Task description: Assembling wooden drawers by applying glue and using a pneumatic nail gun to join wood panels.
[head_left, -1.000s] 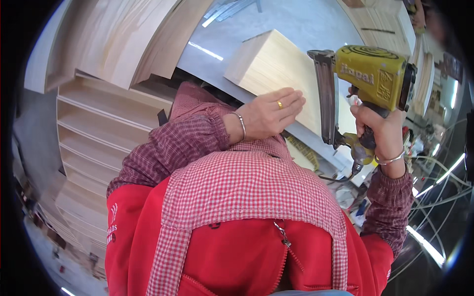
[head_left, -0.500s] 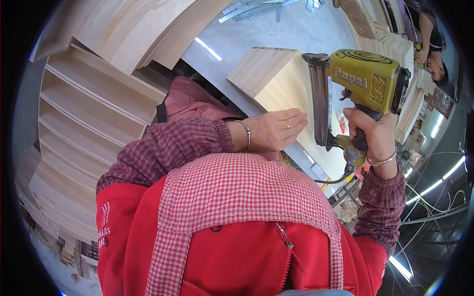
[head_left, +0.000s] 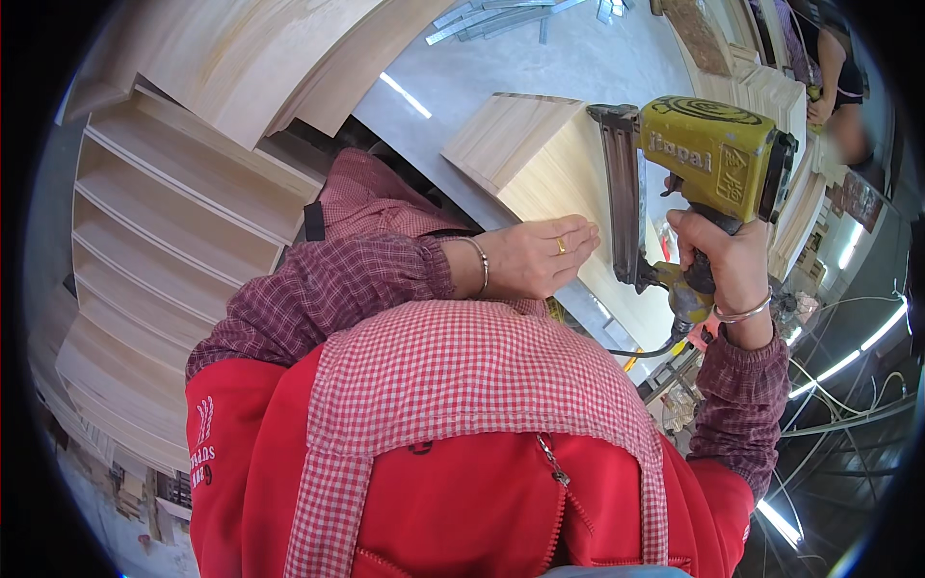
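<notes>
My right hand point(head_left: 727, 255) is wrapped round the black grip of a yellow pneumatic nail gun point(head_left: 713, 144). The gun's long dark magazine runs down its left side, and a hose leads off from the bottom of the grip. My left hand point(head_left: 540, 255) lies flat with its fingers stretched out toward the gun, on or just above the near edge of a pale wooden box point(head_left: 544, 159). Nothing shows in that hand, though its palm is hidden. The gun's nose is over the far right part of the box.
The box rests on a grey worktable point(head_left: 578, 58), with strips of metal staples point(head_left: 496, 19) at its far end. Stacked wooden drawer-like pieces point(head_left: 183, 212) fill the left. More boards point(head_left: 771, 106) stand at the right, where another person's arm point(head_left: 831, 67) shows.
Hands, nail gun and box keep almost the same places. The view has shifted very slightly, and the other person at the far right has moved a little.
</notes>
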A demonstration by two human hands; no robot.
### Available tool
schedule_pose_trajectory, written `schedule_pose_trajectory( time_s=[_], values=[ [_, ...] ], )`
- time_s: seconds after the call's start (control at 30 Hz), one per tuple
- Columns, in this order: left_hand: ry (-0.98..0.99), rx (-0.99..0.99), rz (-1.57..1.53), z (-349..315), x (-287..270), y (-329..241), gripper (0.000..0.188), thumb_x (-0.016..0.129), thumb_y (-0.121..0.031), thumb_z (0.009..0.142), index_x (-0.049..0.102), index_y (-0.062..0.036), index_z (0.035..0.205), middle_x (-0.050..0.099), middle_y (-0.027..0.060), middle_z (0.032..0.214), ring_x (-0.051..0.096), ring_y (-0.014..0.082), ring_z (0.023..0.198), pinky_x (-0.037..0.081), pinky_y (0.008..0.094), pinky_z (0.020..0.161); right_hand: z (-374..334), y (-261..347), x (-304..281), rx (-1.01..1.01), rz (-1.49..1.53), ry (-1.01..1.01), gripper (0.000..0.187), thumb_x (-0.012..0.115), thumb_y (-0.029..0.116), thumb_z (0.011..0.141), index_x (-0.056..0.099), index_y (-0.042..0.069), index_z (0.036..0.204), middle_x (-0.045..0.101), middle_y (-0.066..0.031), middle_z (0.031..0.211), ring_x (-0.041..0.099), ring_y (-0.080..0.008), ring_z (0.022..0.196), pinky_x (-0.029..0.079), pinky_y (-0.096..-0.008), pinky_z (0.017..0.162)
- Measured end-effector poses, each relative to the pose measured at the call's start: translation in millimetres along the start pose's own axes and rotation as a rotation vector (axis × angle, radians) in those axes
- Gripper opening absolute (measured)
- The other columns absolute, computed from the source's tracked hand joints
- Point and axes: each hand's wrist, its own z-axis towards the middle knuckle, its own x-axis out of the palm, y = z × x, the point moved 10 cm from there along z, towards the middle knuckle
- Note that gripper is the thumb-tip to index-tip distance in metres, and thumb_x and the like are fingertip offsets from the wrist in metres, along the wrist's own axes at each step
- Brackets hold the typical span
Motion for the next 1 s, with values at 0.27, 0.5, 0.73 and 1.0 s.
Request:
schedule_pose_trajectory(
  time_s=[0.27, 0.5, 0.73, 1.0],
  values=[
    [-0.003, -0.015, -0.026, -4, -1, 2, 0.017, 0.054, -0.007, 0.073, 0.06, 0.0014, 0.086, 0.058, 0.0165, 0.108, 0.054, 0.026, 0.107, 0.04, 0.0355, 0.099, -3, 1, 5, 0.031, -0.109, -0.022, 0.016, 0.064, 0.006, 0.072, 0.061, 0.0, 0.086, 0.053, -0.0017, 0.054, 0.044, -0.0093, 0.045, 0.034, -0.0201, 0.044],
    [0.009, 0.004, -0.011, -21, 4, 5, 0.019, 0.052, -0.008, 0.074, 0.058, 0.0028, 0.088, 0.057, 0.0175, 0.108, 0.054, 0.0261, 0.105, 0.039, 0.0367, 0.1, -12, -3, 24, -0.137, -0.294, 0.008, 0.031, 0.07, 0.005, 0.065, 0.06, 0.0, 0.094, 0.063, -0.0084, 0.076, 0.057, -0.0181, 0.058, 0.045, -0.0264, 0.051],
    [-0.046, 0.024, -0.02, -31, 12, 1, 0.017, 0.052, -0.008, 0.072, 0.059, 0.0018, 0.084, 0.058, 0.0185, 0.102, 0.054, 0.0268, 0.101, 0.035, 0.0386, 0.101, -20, 2, 48, -0.487, -0.463, 0.071, 0.036, 0.071, 0.009, 0.063, 0.061, 0.002, 0.097, 0.065, -0.0092, 0.085, 0.061, -0.0223, 0.066, 0.047, -0.0284, 0.056],
    [-0.021, 0.007, -0.033, -42, 17, -2, 0.016, 0.052, -0.009, 0.072, 0.06, -0.0001, 0.082, 0.06, 0.0152, 0.098, 0.054, 0.0255, 0.098, 0.033, 0.0386, 0.103, -43, -40, 80, -0.995, -1.313, 0.164, 0.044, 0.07, 0.014, 0.072, 0.053, 0.005, 0.112, 0.058, -0.007, 0.104, 0.059, -0.0183, 0.086, 0.05, -0.0277, 0.071]
  ],
)
